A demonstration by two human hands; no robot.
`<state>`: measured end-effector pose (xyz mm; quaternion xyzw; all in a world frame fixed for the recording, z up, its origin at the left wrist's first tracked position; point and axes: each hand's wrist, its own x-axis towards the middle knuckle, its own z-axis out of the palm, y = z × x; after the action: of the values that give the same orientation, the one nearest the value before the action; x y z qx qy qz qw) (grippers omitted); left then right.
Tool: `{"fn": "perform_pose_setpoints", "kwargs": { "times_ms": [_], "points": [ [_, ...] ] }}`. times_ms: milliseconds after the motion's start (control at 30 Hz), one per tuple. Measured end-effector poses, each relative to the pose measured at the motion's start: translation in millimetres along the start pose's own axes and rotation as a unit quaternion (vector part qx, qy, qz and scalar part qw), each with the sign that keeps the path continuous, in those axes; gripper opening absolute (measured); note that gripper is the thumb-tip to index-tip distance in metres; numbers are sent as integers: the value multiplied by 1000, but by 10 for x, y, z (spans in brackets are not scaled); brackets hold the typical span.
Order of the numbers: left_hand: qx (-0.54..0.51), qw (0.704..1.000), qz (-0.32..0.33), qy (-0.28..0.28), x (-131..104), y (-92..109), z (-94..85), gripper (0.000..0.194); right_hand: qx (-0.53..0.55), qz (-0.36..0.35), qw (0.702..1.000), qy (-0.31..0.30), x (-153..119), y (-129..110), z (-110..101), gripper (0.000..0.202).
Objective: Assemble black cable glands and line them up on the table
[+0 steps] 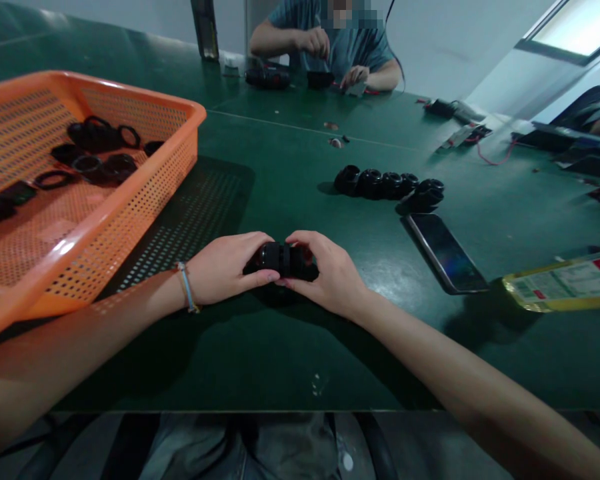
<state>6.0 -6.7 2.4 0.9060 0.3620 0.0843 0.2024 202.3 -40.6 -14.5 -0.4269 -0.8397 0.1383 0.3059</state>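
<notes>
Between my two hands, low over the green table (260, 360), is a black cylindrical part (281, 259) with a ridged ring around it. My left hand (233, 263) grips its left end, thumb in front and fingers behind. From the other side my right hand (325, 270) closes on the right end, fingertips at the back and thumb at the front. The fingers hide both ends, so I cannot tell whether it is one part or two joined. Beyond my hands, several similar black parts (391, 183) stand in a short row.
An orange perforated basket (145, 200) with loose black rings and parts stands at the left. A smartphone (445, 253) and a yellow-edged package (565, 283) lie at the right. Across the table a person (340, 50) handles small parts near black items and wires.
</notes>
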Motion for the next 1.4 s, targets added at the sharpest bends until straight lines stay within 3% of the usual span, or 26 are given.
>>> {"fn": "perform_pose_setpoints", "kwargs": {
  "times_ms": [800, 1400],
  "points": [
    [-2, 1000, 4, 14, 2, -74, 57, 36, -7, -23, 1000, -5, 12, 19, 32, 36],
    [4, 1000, -15, 20, 27, -67, -2, 44, 19, 39, 999, -27, 108, -33, 42, 38]
  ]
}}
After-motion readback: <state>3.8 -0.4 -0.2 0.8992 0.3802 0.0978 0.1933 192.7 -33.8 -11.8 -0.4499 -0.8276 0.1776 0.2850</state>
